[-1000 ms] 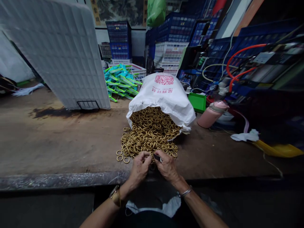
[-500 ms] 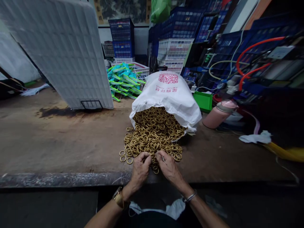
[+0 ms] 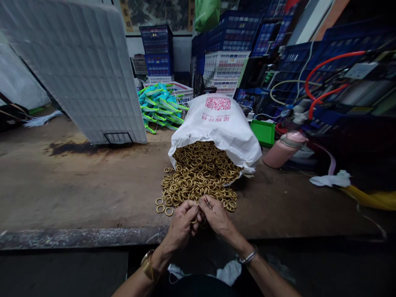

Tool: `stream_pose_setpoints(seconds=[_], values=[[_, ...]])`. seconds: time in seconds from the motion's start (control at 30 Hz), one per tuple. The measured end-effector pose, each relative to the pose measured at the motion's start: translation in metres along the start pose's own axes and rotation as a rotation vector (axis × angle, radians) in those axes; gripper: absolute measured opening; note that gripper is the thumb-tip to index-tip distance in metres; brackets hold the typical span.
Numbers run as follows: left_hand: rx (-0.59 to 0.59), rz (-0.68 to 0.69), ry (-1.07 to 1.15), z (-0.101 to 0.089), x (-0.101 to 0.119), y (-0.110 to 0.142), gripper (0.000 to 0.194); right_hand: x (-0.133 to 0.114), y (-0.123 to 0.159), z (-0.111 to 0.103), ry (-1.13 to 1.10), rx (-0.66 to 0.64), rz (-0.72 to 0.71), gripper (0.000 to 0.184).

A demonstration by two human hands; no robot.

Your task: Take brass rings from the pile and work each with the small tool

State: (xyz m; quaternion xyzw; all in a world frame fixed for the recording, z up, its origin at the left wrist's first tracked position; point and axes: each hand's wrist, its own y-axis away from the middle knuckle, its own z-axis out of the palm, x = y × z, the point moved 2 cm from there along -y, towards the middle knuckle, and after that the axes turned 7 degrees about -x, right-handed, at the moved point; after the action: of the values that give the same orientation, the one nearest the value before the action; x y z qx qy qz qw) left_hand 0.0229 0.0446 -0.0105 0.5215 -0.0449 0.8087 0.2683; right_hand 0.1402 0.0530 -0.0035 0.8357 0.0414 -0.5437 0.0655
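Note:
A heap of brass-coloured rings (image 3: 185, 185) spills from the mouth of a white sack (image 3: 216, 123) onto the wooden table. At the near edge of the heap, my left hand (image 3: 183, 222) is closed, with a ring (image 3: 194, 221) showing among its fingers. Close against it, my right hand (image 3: 218, 216) is also closed in a pinch. Something thin shows at its fingertips, too small to name. The fingertips of both hands meet or nearly meet, and they hide part of the heap behind them.
A tall white quilted panel (image 3: 80, 74) stands on the left of the table (image 3: 93, 189). Bright blue-green items (image 3: 161, 105) are piled behind. At right are a green tray (image 3: 262, 132), a pink bottle (image 3: 284, 150) and red hoses (image 3: 318, 78). Stacked crates (image 3: 227, 64) line the back.
My hands have drawn together; the fingertips were apart over the rings before. My left hand has turned, and a ring now shows in its fingers. The view has shifted slightly.

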Motion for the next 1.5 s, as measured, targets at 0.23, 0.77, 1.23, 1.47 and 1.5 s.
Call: stream_pose_setpoints(seconds=[0.23,0.77,1.23,1.47,1.5], values=[[-0.026,0.021,0.025,0.002,0.008,0.015,0.027,-0.006,0.005,0.0,-0.077,-0.045,-0.033,0.032],[0.03,0.118,-0.138,-0.003,0.007,0.019,0.031,-0.006,0.021,0.007,0.712,-0.109,-0.131,0.034],[-0.038,-0.136,0.314,-0.009,0.003,0.046,0.027,0.044,0.026,-0.035,0.671,0.114,0.099,0.017],[0.039,-0.133,0.365,-0.025,-0.006,0.049,0.019,0.041,0.037,-0.006,0.622,0.084,-0.04,0.011],[0.036,-0.144,0.385,-0.026,-0.007,0.05,0.019,0.039,0.038,-0.003,0.627,0.065,-0.058,0.012]])
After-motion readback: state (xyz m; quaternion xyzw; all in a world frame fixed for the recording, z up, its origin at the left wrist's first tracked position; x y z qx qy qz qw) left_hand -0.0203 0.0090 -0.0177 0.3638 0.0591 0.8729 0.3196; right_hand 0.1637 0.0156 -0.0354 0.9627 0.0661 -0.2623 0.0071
